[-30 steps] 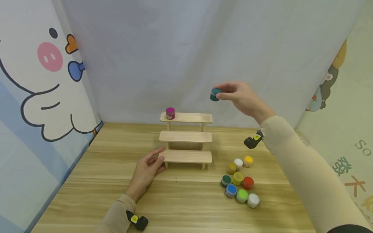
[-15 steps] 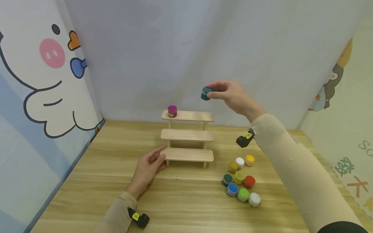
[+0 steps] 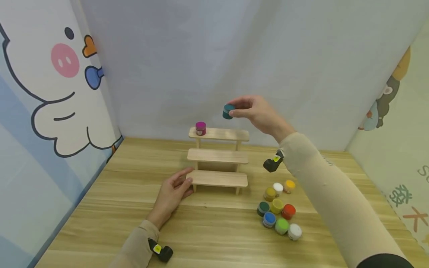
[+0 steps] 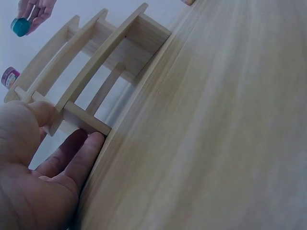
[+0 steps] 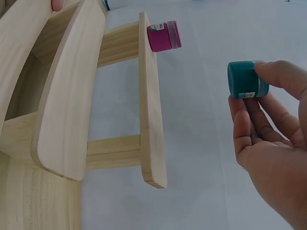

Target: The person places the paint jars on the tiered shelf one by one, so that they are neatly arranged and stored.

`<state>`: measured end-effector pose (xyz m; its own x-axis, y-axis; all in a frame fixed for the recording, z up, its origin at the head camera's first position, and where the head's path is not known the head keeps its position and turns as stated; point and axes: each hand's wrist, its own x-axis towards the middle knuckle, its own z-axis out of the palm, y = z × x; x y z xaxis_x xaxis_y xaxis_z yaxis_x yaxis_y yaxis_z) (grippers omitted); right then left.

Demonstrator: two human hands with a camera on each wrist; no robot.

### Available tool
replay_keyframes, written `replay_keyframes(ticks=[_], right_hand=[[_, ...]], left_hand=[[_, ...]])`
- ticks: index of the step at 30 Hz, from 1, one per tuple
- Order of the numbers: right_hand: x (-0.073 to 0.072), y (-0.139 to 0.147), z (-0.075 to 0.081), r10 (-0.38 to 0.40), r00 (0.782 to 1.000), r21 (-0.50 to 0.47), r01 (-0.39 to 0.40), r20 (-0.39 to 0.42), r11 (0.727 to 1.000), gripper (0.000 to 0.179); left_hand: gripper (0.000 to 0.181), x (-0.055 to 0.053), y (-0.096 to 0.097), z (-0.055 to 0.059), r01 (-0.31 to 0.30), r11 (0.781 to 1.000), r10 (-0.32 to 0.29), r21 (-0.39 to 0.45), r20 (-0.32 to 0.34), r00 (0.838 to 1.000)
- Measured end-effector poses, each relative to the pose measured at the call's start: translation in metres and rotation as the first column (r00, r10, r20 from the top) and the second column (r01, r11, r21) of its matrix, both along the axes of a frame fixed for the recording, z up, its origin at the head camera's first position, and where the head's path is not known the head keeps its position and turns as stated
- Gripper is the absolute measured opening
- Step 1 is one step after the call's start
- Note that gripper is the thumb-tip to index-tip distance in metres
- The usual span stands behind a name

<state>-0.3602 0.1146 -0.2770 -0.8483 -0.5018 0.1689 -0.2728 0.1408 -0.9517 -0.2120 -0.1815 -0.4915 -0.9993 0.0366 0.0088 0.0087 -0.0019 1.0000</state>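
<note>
Jar [image 3: 226, 112], teal, pinched by my right hand [image 3: 258, 113].
Nearer the magenta jar [image 3: 200, 128] now; left hand [image 3: 170, 196] pinching the stand [image 3: 218, 155].

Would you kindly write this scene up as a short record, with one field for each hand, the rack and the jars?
Right hand: pinches a teal jar, held clear of the rack
Left hand: holds the left end of the lowest shelf
Wooden rack: three tiers, standing on the table
Top shelf: magenta jar at its left end
Loose jars: nine, on the table, right of the rack in the head view
</note>
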Motion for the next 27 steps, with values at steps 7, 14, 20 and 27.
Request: replay_keyframes(ticks=[7,14,20,27], right_hand=[[-0.001,-0.014,-0.004,0.012,1.0,0.038,-0.012,-0.02,0.999,0.031],[-0.003,-0.026,-0.01,0.021,1.0,0.053,-0.021,-0.006,0.998,0.033],[-0.002,-0.032,-0.019,0.03,1.0,0.07,-0.031,0.007,0.997,0.033],[-0.004,-0.036,-0.034,0.036,0.999,0.099,-0.039,0.037,0.994,0.035]], left_hand=[[0.045,-0.002,-0.001,0.001,-0.002,1.0,0.002,0.001,-0.006,1.0],[0.044,-0.003,-0.001,0.002,-0.003,1.0,0.003,-0.004,-0.005,1.0],[0.044,-0.004,-0.001,0.002,-0.003,1.0,0.003,-0.007,-0.005,1.0],[0.044,-0.001,-0.002,0.0,-0.007,1.0,0.006,-0.018,-0.006,1.0]])
